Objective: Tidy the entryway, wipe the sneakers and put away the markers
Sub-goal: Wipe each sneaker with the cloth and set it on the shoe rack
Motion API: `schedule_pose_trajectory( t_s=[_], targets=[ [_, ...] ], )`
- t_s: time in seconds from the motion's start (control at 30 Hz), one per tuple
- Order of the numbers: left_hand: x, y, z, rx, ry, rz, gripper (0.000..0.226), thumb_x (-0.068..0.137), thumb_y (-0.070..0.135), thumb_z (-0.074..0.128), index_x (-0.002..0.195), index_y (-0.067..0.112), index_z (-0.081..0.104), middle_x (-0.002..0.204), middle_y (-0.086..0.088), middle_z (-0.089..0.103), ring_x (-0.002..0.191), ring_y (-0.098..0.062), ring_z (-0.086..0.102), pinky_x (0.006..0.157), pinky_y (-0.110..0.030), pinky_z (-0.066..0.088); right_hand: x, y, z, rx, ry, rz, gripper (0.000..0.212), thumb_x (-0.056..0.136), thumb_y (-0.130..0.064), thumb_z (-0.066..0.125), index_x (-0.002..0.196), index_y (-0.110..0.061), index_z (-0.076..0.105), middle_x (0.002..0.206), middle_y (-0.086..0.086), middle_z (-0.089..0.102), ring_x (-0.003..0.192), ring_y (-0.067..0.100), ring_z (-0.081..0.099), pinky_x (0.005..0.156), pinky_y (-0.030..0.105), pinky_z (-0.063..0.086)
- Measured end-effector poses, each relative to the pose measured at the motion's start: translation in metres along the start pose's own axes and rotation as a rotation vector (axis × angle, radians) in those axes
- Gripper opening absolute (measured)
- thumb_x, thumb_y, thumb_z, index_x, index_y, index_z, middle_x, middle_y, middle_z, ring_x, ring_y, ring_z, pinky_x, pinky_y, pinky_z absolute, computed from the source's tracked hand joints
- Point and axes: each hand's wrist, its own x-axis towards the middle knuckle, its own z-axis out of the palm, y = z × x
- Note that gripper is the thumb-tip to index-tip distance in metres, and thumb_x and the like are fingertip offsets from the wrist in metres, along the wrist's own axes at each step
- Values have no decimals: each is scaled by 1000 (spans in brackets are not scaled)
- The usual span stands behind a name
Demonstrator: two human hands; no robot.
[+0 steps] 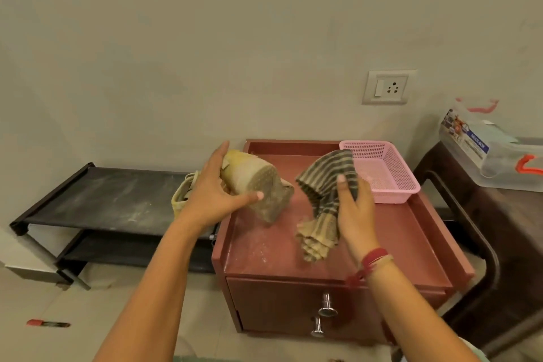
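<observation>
A: Nearest the viewer, what shows the state of the task?

B: A red-capped marker [48,323] lies on the floor, well apart from everything else. The marker step therefore appears not yet done. Whether there are other markers cannot be told.

A: And at the hands?

B: The left hand [211,200] grips a pale sneaker [261,188] over the left edge of the worktop [382,238], its fingers [252,197] curled round the shoe. The dotted sole faces the viewer. Whether its lower end touches the worktop cannot be told. The right hand [357,214] clutches a bunched striped cloth [323,185] just beside the sneaker, apart from it.

A: So the wiping is under way?

B: Judged so: shoe and cloth are both in hand, but not in contact. Pale dust lies on the worktop near its front left corner.

A: Further back?

B: A pink basket [393,194] stands at the far right corner of the worktop. No marker shows inside it. A second sneaker [182,194] sits behind the left hand, at the right end of the dusty shoe rack [111,197]. Whether it has been wiped cannot be told.
</observation>
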Motion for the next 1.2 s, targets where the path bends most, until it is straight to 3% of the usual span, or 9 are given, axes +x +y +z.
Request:
schedule_pose_trajectory(
  t_s=[0.1, 0.3, 0.43, 0.5, 0.6, 0.7, 0.93, 1.1, 1.2],
  targets=[
    [-12, -16, -2, 110, -59, 86, 126, 56, 37, 90, 148, 48, 4, 150, 21, 17, 139, -9, 23, 107, -32, 34, 9, 4, -7, 23, 26, 0, 29, 96, -29, 48, 117, -11, 56, 117, 9, 60, 111, 23, 56, 98, 41, 44],
    [-39, -38, -5, 267, -107, 149, 118, 63, 9, 76, 147, 45, 1, 149, 20, 14, 139, -12, 23, 110, -40, 34, -6, 10, 26, -94, -147, -121, 30, 96, -22, 48, 126, -17, 53, 123, 2, 58, 115, 15, 52, 101, 33, 41],
    [-52, -48, -4, 241, 53, 153, 111, 57, 28, 88, 145, 34, 20, 142, 15, 33, 128, -5, 36, 102, -29, 39, -44, 2, 70, -127, -443, -288, 36, 92, -29, 47, 125, -41, 43, 123, -11, 50, 119, 7, 45, 105, 32, 36],
    [-55, -54, -9, 235, 102, 168, 99, 54, 40, 85, 137, 35, 31, 130, 17, 47, 118, -5, 48, 102, -40, 42, -65, 1, 85, -255, -572, -449, 46, 91, -22, 50, 132, -39, 42, 133, -10, 43, 128, 7, 36, 110, 33, 29],
    [-56, -64, -20, 277, 139, 130, 88, 55, 59, 66, 133, 32, 35, 116, 23, 53, 110, -8, 54, 111, -62, 20, -80, 5, 91, -528, -675, -794, 57, 86, -22, 53, 140, -32, 37, 145, -2, 35, 140, 18, 23, 115, 49, 18],
    [-54, -78, -25, 291, 144, 127, 89, 58, 65, 59, 136, 28, 37, 122, 18, 54, 115, -12, 53, 115, -60, 2, -71, 13, 88, -711, -722, -1025, 57, 83, -30, 48, 138, -38, 38, 150, -3, 30, 143, 24, 16, 111, 59, 18],
    [-42, -85, -19, 227, 142, 111, 91, 52, 61, 71, 133, 35, 37, 124, 21, 54, 122, -10, 48, 115, -59, -1, -66, 11, 102, -210, -615, -305, 34, 88, -56, 38, 121, -62, 40, 150, -20, 25, 144, 12, 9, 113, 57, 13],
    [-45, -88, -19, 241, 79, 124, 92, 53, 63, 66, 135, 30, 38, 127, 18, 52, 122, -10, 47, 115, -55, 2, -75, 14, 87, -523, -747, -619, 41, 91, -60, 27, 132, -60, 29, 153, -18, 14, 145, 14, -6, 113, 58, -3],
    [-46, -85, -20, 245, 86, 83, 96, 50, 65, 70, 135, 36, 36, 128, 24, 48, 125, -8, 43, 114, -49, 0, -54, 18, 85, -372, -693, -361, 42, 85, -72, 24, 126, -66, 28, 151, -23, 18, 144, 6, 2, 114, 57, 2]
  ],
)
